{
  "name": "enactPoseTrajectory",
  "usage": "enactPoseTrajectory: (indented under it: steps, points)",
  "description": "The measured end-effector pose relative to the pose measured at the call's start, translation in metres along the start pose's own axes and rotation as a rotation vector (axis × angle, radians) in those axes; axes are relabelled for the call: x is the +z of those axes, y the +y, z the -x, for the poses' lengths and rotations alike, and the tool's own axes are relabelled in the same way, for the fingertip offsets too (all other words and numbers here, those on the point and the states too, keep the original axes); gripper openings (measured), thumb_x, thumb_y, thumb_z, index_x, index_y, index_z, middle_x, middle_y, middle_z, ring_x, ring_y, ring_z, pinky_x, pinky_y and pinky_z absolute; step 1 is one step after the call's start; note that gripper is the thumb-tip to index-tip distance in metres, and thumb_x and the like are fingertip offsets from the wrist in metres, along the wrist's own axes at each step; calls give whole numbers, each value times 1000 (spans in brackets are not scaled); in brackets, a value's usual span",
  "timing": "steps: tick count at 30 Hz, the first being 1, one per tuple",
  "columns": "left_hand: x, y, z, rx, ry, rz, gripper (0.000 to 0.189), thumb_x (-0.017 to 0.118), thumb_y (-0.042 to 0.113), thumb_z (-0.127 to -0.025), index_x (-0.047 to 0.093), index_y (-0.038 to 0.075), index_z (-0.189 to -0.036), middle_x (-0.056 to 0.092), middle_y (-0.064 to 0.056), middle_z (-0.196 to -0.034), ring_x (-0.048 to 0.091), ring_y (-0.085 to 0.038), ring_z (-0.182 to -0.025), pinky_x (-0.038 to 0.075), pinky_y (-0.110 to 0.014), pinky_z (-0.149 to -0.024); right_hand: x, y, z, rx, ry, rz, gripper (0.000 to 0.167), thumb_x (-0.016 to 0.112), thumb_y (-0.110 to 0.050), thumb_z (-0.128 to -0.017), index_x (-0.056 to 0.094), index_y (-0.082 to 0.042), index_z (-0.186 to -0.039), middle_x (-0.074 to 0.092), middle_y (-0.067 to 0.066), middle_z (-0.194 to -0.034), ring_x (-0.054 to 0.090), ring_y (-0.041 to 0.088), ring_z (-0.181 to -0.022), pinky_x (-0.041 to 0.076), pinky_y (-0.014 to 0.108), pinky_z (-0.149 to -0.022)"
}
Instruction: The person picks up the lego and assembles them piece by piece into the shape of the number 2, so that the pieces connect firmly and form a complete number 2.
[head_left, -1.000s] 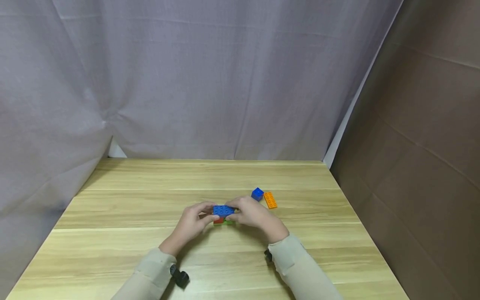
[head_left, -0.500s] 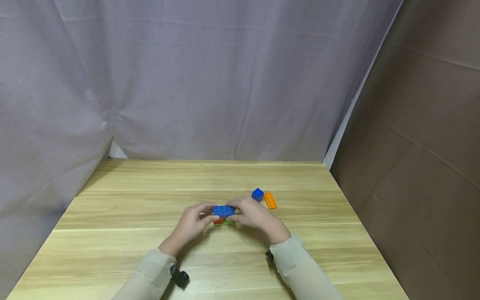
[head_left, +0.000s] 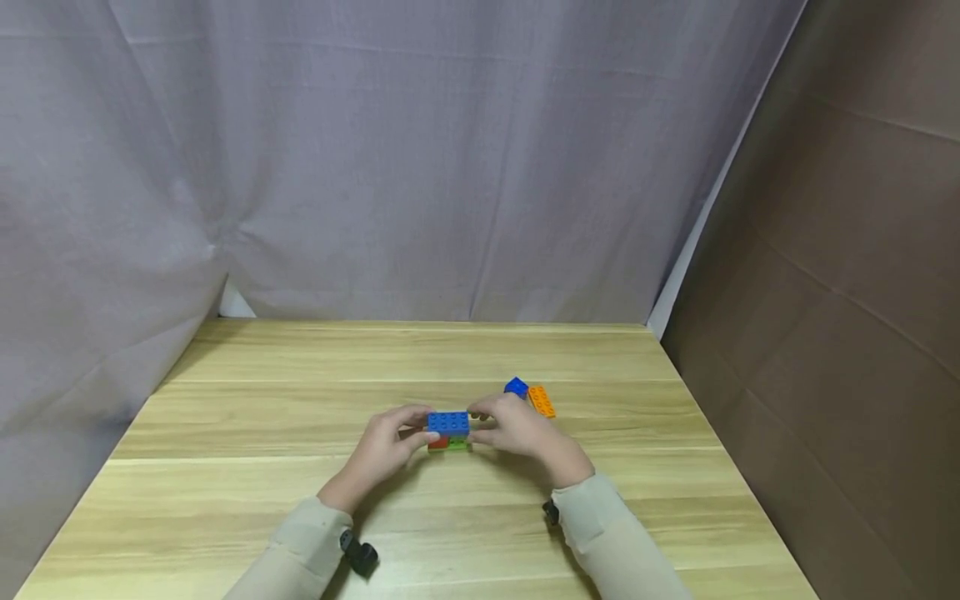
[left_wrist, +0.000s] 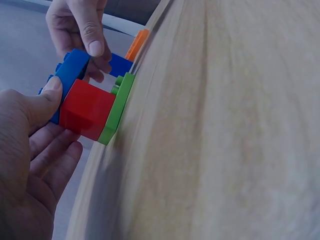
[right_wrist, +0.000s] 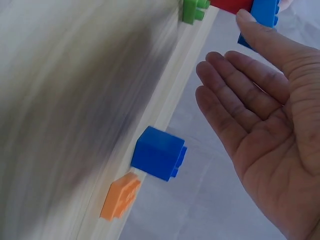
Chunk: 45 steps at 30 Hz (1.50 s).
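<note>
A toy-brick stack stands in the middle of the head view. Its top is a long blue brick (head_left: 448,422) with studs; beneath its left part sits a red brick (left_wrist: 87,107), on a thin green brick (left_wrist: 117,110) lying on the table. My left hand (head_left: 382,447) holds the blue brick's left end, thumb on the near side. The fingers of that hand behind the stack are partly hidden. Just right of the stack is my right hand (head_left: 517,429), its fingers extended and apart from the blue brick, holding nothing.
Behind my right hand a square blue brick (head_left: 516,387) rests on the wooden table (head_left: 300,358), next to a flat orange brick (head_left: 542,401). A grey curtain (head_left: 360,167) hangs beyond the back edge; a brown cloth panel (head_left: 825,292) borders the right side.
My right hand has let go of the long blue brick's right end and moved a little to the right. The left hand and the stack stay in place.
</note>
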<state>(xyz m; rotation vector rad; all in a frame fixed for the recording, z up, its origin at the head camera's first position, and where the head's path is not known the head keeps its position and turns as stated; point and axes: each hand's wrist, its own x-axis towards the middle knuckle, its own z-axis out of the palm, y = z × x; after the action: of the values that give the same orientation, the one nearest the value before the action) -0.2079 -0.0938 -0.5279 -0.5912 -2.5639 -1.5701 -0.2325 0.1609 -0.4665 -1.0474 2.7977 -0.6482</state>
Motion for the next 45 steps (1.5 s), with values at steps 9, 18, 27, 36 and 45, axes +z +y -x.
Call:
enactPoseTrajectory:
  steps: [9,18,27,36,45]
  points:
    - [0,1,0,-17,1,-8,39,79,34,-88,69,21,-123,73,4,-112,70,-14,-103,57,-36,-93,-7,21,-1,85,29,-14,36,73,-18,-94,67,1,-124,70,14,-120,67,27,-107,57,41,-92]
    - [0,2,0,-4,9,-23,38,80,30,-87,70,19,-123,73,3,-112,70,-13,-102,57,-32,-91,-17,40,-6,166,98,68,40,72,-23,-95,66,0,-127,69,15,-122,65,31,-114,53,46,-98]
    - [2,1,-1,-5,5,-35,38,80,29,-87,70,19,-123,72,3,-117,69,-13,-104,56,-28,-92,-27,62,-12,175,194,105,42,72,-25,-95,66,0,-128,67,17,-126,61,34,-120,49,47,-104]
    - [1,2,-1,-11,-1,-39,38,81,27,-87,70,19,-122,72,3,-116,69,-11,-103,56,-27,-92,-24,87,-9,339,134,100,48,77,-35,-90,67,0,-122,70,16,-113,68,28,-101,57,44,-90]
    - [1,2,0,-21,0,-36,39,80,30,-88,70,19,-124,72,2,-117,69,-13,-104,56,-31,-93,-18,87,-6,386,101,80,40,77,-30,-91,68,-3,-118,71,13,-107,68,28,-99,57,45,-89]
